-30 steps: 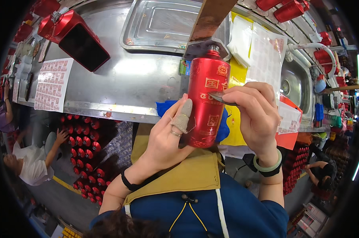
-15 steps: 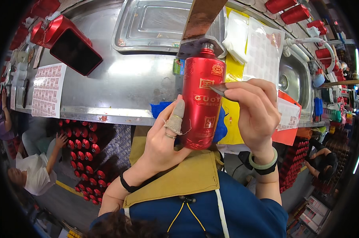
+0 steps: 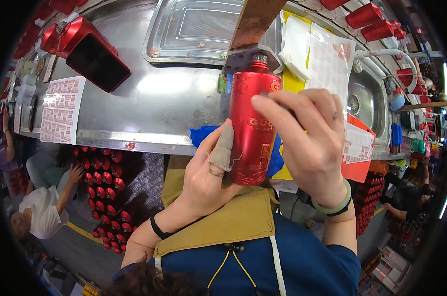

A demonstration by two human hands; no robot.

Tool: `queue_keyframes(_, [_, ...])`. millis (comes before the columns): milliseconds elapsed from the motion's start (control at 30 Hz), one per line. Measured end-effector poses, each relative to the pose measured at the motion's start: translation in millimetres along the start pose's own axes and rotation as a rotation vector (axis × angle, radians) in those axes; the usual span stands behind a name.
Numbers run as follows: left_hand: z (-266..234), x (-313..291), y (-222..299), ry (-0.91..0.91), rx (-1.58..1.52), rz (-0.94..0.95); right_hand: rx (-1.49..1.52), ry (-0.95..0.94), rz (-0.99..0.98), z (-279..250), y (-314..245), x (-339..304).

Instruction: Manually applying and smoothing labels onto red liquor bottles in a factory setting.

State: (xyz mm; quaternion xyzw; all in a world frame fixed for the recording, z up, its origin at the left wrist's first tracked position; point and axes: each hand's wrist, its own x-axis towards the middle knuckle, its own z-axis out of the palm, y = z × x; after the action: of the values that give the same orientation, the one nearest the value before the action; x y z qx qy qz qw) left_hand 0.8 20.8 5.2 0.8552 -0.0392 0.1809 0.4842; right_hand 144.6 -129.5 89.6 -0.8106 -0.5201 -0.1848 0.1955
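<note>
A red bottle with gold emblems and a bare threaded neck stands slightly tilted in front of me, its neck against a dark metal bracket. My left hand grips its lower left side, a cloth finger cover on one finger. Over the bottle's upper right side, my right hand has its thumb and fingers pinched together. A small dark pointed tool is between them, mostly hidden and blurred now. That hand covers part of the bottle's front.
Behind lies a steel tray on the metal counter. At left are a dark-screened phone against a red bottle and a label sheet. At right are more sheets and a sink. Co-workers sit at both sides.
My right hand has moved left and closer over the bottle, so the tool is largely hidden. The upper gold emblem is now out of sight. My left hand keeps its grip.
</note>
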Motion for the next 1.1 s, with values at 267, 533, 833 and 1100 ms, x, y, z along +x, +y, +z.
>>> queue_keyframes(267, [-8.1,31.0,3.0,-0.148,0.155,0.005,0.362,0.271,0.503,-4.7,4.2,-33.8])
queue_keyframes(533, [-5.3,29.5,-3.8,-0.091,0.122,0.032,0.747,-0.249,0.733,17.4,-19.6,-116.9])
queue_keyframes(833, [-3.1,25.9,-10.9,-0.119,0.078,0.006,0.479,-0.198,0.630,36.1,-41.0,-108.0])
queue_keyframes(1100, [-2.7,29.3,-9.7,-0.113,0.121,0.033,0.498,-0.140,0.635,41.2,-39.8,-108.9])
